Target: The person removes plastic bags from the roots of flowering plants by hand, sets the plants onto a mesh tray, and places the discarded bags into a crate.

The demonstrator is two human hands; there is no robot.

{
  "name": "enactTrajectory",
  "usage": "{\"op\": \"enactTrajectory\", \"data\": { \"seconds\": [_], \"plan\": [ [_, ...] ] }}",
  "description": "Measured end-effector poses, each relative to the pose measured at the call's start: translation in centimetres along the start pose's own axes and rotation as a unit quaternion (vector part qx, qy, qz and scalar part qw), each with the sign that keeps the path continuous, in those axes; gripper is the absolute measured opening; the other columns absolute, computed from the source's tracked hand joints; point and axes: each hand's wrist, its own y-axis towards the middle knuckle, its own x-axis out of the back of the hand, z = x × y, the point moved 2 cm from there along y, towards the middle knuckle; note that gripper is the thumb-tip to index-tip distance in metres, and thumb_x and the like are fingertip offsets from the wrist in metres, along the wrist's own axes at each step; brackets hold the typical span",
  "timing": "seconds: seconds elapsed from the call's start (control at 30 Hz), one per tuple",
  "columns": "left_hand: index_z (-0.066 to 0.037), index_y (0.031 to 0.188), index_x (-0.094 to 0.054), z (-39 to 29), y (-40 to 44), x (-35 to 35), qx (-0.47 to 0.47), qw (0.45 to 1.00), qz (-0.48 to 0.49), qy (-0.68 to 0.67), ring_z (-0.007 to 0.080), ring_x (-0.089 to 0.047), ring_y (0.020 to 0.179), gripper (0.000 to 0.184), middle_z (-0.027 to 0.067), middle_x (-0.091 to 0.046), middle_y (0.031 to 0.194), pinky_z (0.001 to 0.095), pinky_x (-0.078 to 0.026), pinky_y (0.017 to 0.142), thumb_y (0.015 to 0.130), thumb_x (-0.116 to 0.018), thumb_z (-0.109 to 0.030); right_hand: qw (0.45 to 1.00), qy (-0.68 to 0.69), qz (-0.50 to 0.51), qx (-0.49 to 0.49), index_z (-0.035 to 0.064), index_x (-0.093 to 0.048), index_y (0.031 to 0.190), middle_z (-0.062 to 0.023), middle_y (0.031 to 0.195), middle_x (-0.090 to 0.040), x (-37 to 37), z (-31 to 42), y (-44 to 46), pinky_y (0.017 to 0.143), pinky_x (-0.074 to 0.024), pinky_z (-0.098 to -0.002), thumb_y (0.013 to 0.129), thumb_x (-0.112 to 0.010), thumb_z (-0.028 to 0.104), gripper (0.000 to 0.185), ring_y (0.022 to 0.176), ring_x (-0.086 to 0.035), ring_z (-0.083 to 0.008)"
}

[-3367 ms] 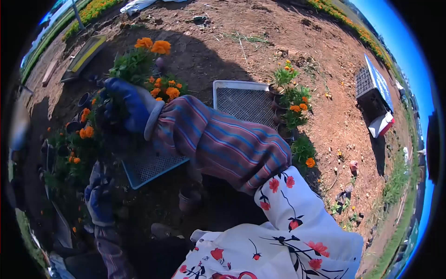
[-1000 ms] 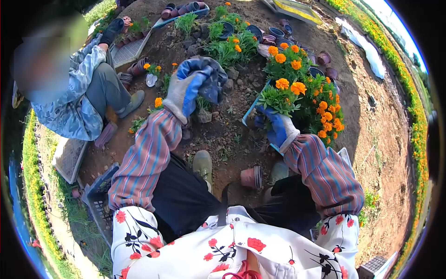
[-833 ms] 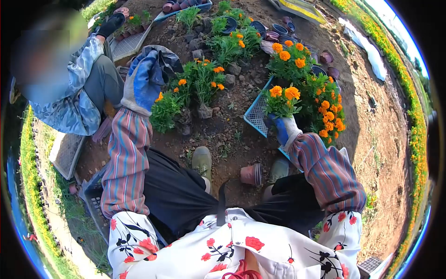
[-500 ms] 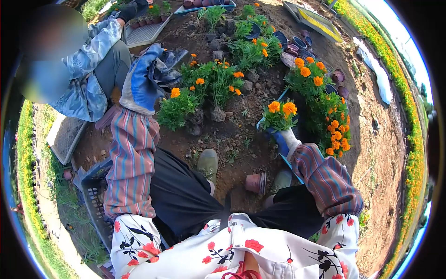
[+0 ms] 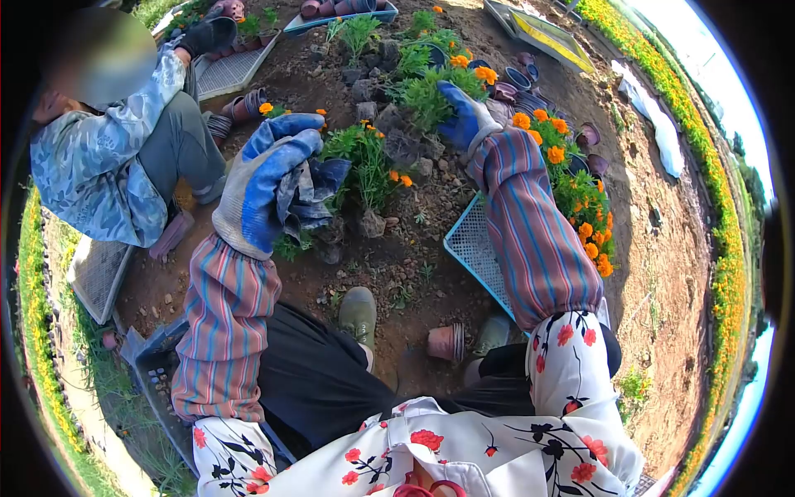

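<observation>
Here: left hand [image 5: 265, 186] closed on crumpled dark material [image 5: 313, 195], at left; right hand [image 5: 470, 120] at leafy marigold [image 5: 425, 98], far side, cannot tell if gripping; tray [image 5: 479, 244] nearer, right

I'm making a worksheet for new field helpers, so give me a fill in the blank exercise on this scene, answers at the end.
The blue-and-grey-gloved hand holding crumpled dark thin material is the person's ____ hand.
The leafy green plants by the other gloved hand have flowers coloured ____.
The stacked reddish-brown plastic pots lie on the soil ____ the person's two green shoes.

Missing words: left; orange; between.
</observation>
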Motion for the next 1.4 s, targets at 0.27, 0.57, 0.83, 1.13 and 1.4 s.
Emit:
{"op": "enactTrajectory", "data": {
  "seconds": [0.27,0.57,0.83,1.13,1.4],
  "plan": [
    [-0.006,0.103,-0.057,0.9,1.2,-2.4,0.055,0.991,-0.02,0.119,0.0051,-0.054,0.074,0.021,-0.0005,-0.052,0.083,0.0206,-0.05,0.055,0.084,-0.056,-0.016,0.934,0.139,-0.058,-0.325,0.0077,-0.055,0.088,0.0002,0.07,-0.051,8.8,-4.0,-13.4,0.045,-0.0389,-0.0246,0.082,-0.059,0.024,0.018,0.055,-0.049,-0.0102],
    [-0.004,0.101,-0.058,3.0,1.8,-7.4,0.056,0.975,0.004,0.214,0.0038,-0.046,0.075,0.018,-0.0006,-0.055,0.089,0.0176,-0.041,0.066,0.087,-0.053,-0.015,0.771,-0.565,-0.185,-0.23,0.0173,-0.051,0.115,-0.012,0.123,-0.046,14.1,-11.5,-19.4,0.088,-0.0415,-0.0438,0.066,-0.068,0.033,0.055,0.105,-0.05,-0.0345],
    [-0.003,0.091,-0.06,5.5,2.1,-9.7,0.108,0.976,0.002,0.19,0.006,-0.048,0.057,0.027,0.0009,-0.052,0.074,0.0193,-0.04,0.046,0.089,-0.049,-0.028,0.76,-0.547,-0.142,-0.322,0.0257,-0.052,0.117,-0.0107,0.138,-0.025,15.7,-16.2,-16.4,0.094,-0.0369,-0.0453,0.072,-0.06,0.041,0.048,0.12,-0.032,-0.0353],
    [-0.002,0.083,-0.059,8.1,3.4,-8.7,0.156,0.941,0.071,0.291,0.0035,-0.046,0.056,0.02,0.0001,-0.055,0.074,0.0205,-0.04,0.058,0.087,-0.055,-0.021,0.962,0.142,-0.061,-0.224,0.0079,-0.052,0.112,-0.0092,0.107,-0.056,16.1,-8.5,-15.9,0.082,-0.0466,-0.0345,0.083,-0.054,0.022,0.032,0.099,-0.055,-0.0217],
    [-0.003,0.123,-0.042,11.1,3.0,-10.2,0.09,0.886,0.163,0.425,0.0089,-0.051,0.086,0.051,0.0047,-0.055,0.098,0.0245,-0.044,0.075,0.08,-0.063,-0.021,0.894,0.379,0.042,-0.237,0.0112,-0.049,0.111,-0.0105,0.109,-0.053,6.1,8.8,-19.7,0.08,-0.0464,-0.0368,0.088,-0.05,0.026,0.028,0.094,-0.055,-0.0215]
  ]
}}
